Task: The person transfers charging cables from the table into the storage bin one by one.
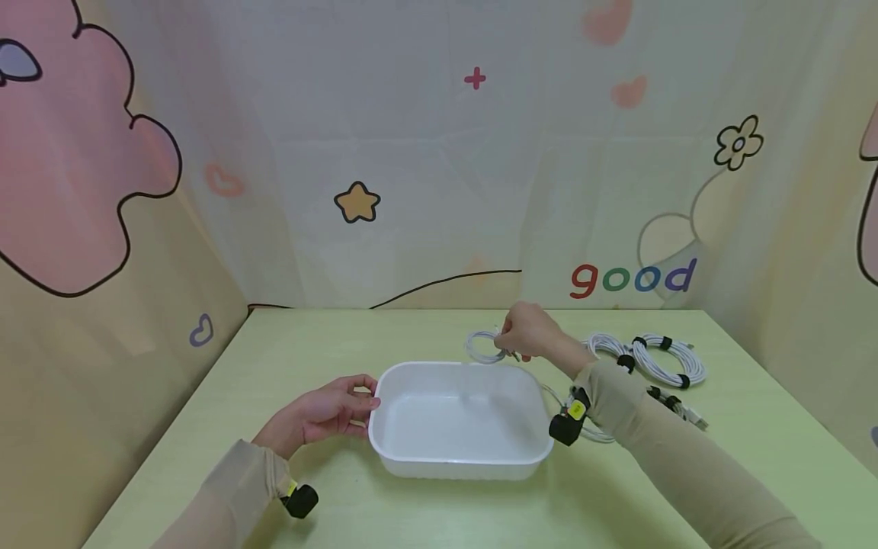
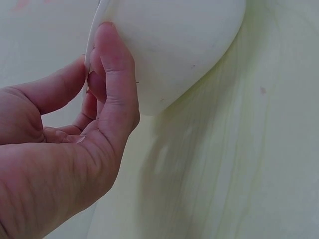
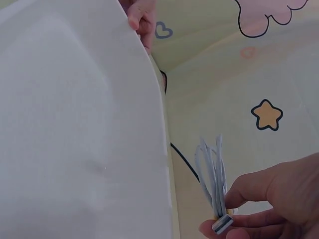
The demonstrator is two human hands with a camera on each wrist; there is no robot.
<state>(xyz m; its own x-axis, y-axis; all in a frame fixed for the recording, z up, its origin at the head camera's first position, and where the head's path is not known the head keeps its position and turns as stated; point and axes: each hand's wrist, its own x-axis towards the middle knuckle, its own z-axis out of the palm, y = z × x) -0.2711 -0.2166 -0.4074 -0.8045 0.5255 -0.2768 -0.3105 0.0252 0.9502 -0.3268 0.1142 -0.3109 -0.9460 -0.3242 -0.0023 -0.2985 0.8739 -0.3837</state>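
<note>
My left hand (image 1: 336,408) grips the left rim of a white plastic tub (image 1: 461,462). In the left wrist view, the thumb lies at the tub's edge and the fingers are against its outer wall. Beyond the tub's far right corner, my right hand (image 1: 531,332) pinches a small coiled white cable (image 1: 470,347). In the right wrist view, the cable's loops (image 3: 214,174) stick up from between thumb and fingers, and a metal plug (image 3: 223,224) shows at the fingertips. No items show inside the tub in the head view.
Right of the tub lie several white cables: a coil with black straps (image 1: 686,364), another coil (image 1: 604,343) beside it, and a bundled cable with a plug (image 1: 696,418). Another white cable (image 1: 598,436) lies partly hidden behind the right wrist. A patterned cloth (image 1: 425,152) hangs behind the table (image 1: 309,335).
</note>
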